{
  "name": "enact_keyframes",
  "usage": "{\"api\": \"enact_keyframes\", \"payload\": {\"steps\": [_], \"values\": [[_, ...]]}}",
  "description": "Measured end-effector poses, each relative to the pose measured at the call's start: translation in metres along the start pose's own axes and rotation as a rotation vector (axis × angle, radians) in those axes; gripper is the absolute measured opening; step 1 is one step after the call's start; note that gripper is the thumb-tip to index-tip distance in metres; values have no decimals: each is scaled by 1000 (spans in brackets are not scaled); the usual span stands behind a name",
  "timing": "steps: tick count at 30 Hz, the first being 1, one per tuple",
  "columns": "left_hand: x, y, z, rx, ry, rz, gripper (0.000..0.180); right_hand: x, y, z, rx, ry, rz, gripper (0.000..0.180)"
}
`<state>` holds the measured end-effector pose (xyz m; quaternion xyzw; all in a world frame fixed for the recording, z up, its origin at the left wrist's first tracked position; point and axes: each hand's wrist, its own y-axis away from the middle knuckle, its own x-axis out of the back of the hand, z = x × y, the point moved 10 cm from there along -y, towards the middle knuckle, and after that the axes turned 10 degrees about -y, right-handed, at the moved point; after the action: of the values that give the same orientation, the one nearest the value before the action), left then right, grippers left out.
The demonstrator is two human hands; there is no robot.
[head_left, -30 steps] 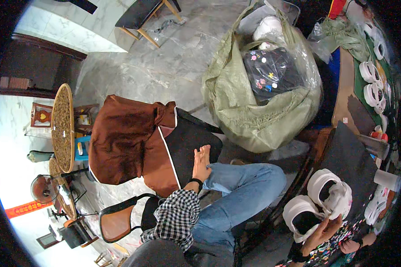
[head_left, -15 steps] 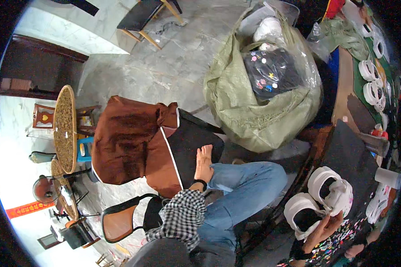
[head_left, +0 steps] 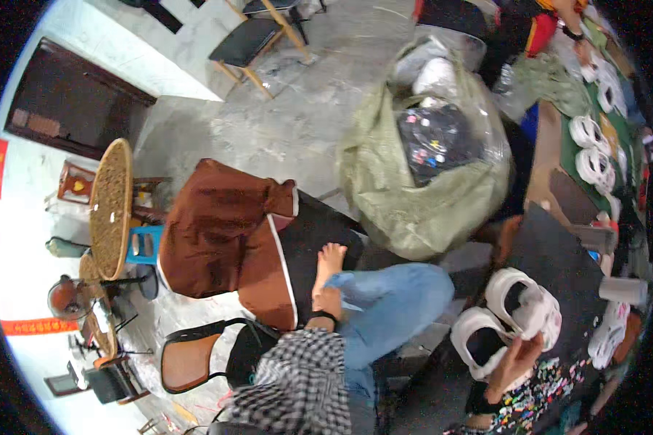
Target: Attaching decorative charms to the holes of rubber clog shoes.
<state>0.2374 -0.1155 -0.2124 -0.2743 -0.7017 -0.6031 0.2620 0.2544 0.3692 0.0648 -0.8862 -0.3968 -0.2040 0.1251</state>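
While the person sits, their left hand (head_left: 329,270), fingers loose and holding nothing, rests flat against the dark cushion (head_left: 308,250) beside one knee in blue jeans (head_left: 392,297). Their right hand (head_left: 514,362) curls around one white looped bundle (head_left: 533,312); a second bundle (head_left: 475,341) lies touching it on the black mat (head_left: 551,254). Beyond stands one open green sack (head_left: 421,196).

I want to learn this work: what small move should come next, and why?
Probably lift the left hand off the blue jeans toward the white loops: only the right hand touches them on the dark table, and the left lies idle.
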Motion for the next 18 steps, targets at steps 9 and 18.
{"api": "enact_keyframes", "payload": {"steps": [9, 18], "values": [[48, 15, -38, 24, 325, -28, 39, -14, -6, -21, 148, 23, -16, 39], [29, 13, -61, -194, 272, -80, 34, -18, -12, -49, 165, -71, -34, 37]]}}
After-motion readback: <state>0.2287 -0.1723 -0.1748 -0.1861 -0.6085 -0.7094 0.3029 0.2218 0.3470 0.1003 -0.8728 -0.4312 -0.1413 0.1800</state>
